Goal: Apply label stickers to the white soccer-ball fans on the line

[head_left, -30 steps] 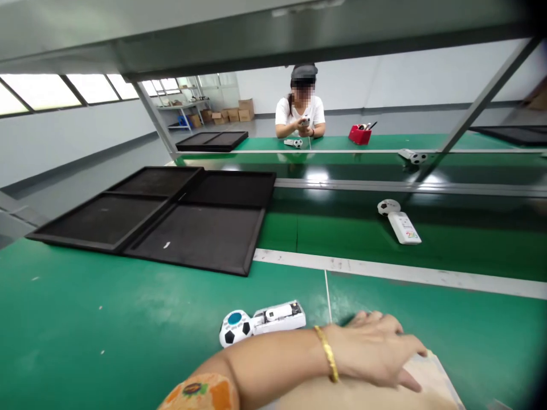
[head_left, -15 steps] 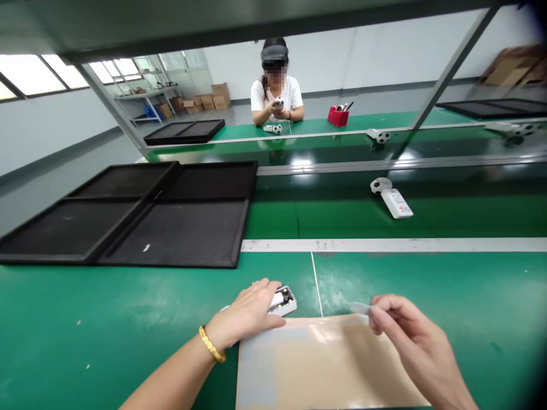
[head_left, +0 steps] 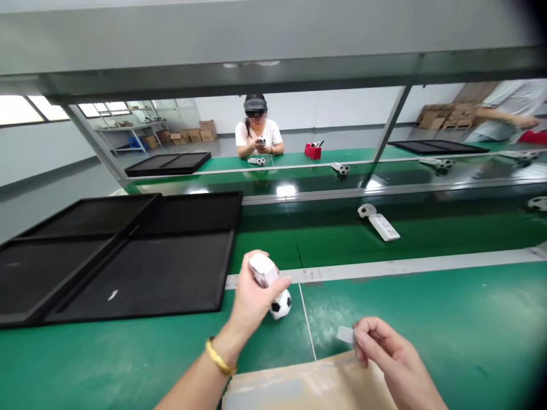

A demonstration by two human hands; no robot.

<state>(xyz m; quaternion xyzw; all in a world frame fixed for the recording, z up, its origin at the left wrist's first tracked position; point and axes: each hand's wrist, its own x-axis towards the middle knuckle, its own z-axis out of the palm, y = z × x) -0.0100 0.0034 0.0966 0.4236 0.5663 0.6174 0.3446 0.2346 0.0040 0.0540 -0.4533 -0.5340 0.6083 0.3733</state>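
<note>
My left hand [head_left: 250,299] is closed round a white toy with a football-shaped head [head_left: 281,304], lifted off the green bench with the ball end hanging down. A gold bracelet sits on that wrist. My right hand [head_left: 378,350] pinches a small pale grey sticker [head_left: 344,334] between thumb and fingers, just right of the toy. Below both hands lies a tan backing sheet [head_left: 307,384] at the near edge of the bench.
Black trays [head_left: 128,256] fill the bench at the left. On the conveyor belt [head_left: 448,228] beyond lies another white football toy [head_left: 379,221]. A person across the line [head_left: 257,134] holds a similar toy beside a red box [head_left: 313,151]. Another person's sleeve shows at far right.
My left hand crossed from the sheet to the toy, gripped it and lifted it upright. My right hand came into view holding the sticker and stays pinched on it.
</note>
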